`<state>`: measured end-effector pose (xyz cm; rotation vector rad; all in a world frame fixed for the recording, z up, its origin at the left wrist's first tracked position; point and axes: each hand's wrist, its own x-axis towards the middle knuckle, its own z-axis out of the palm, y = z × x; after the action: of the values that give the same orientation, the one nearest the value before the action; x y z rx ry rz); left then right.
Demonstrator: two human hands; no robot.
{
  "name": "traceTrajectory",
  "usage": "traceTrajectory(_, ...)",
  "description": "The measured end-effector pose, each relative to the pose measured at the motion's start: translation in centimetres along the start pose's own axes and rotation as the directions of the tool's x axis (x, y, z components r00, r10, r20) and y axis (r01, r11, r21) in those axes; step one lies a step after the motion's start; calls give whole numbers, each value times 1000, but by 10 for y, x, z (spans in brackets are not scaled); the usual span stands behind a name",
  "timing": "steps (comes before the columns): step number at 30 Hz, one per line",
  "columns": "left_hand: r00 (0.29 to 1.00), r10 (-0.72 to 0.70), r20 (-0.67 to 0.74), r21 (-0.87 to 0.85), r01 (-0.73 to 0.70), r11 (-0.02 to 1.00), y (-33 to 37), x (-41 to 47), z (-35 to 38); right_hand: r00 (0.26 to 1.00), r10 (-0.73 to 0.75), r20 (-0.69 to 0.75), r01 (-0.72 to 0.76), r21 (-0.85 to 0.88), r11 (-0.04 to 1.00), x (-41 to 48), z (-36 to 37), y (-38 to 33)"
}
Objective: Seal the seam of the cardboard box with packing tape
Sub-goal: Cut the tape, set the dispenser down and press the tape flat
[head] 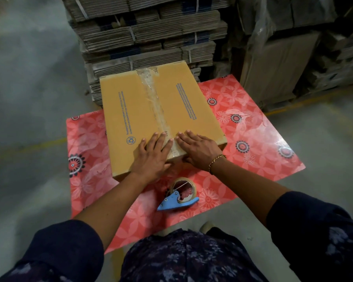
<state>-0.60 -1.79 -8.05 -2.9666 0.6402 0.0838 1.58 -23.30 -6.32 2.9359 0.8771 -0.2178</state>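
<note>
A closed brown cardboard box (128, 106) with blue print lies on a table with a red flowered cloth (253, 127). A strip of clear packing tape (154, 102) runs along its middle seam from the far edge to the near edge. My left hand (153, 155) lies flat on the near end of the box, just left of the tape, fingers spread. My right hand (198, 149) presses flat just right of the tape, its thumb over the near edge. A blue tape dispenser (178, 198) with a roll of clear tape rests on the cloth, near the box and apart from both hands.
Tall stacks of bundled flat cardboard (147, 33) stand right behind the table. More cardboard wrapped in plastic (293, 58) fills the back right. Grey concrete floor (29, 88) with a yellow line lies to the left and right.
</note>
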Motion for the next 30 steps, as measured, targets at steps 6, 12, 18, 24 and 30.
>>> traceTrajectory(6,997,16,77,-44,-13,999,0,-1,-6,997,-81,20,81,-13,997,-4,-4,16)
traceTrajectory(12,993,-92,67,-134,101,986,-22,-28,-7,987,-154,-45,156,37,987,-30,-3,59)
traceTrajectory(18,860,-510,22,-312,490,814,-30,-79,5,994,104,-41,-87,304,949,-57,7,97)
traceTrajectory(24,639,-743,199,-673,640,370,-20,-72,-1,914,369,167,-353,776,523,-35,-3,90)
traceTrajectory(30,489,-795,359,-776,629,37,-36,-66,-3,834,444,327,-469,843,262,-6,1,98)
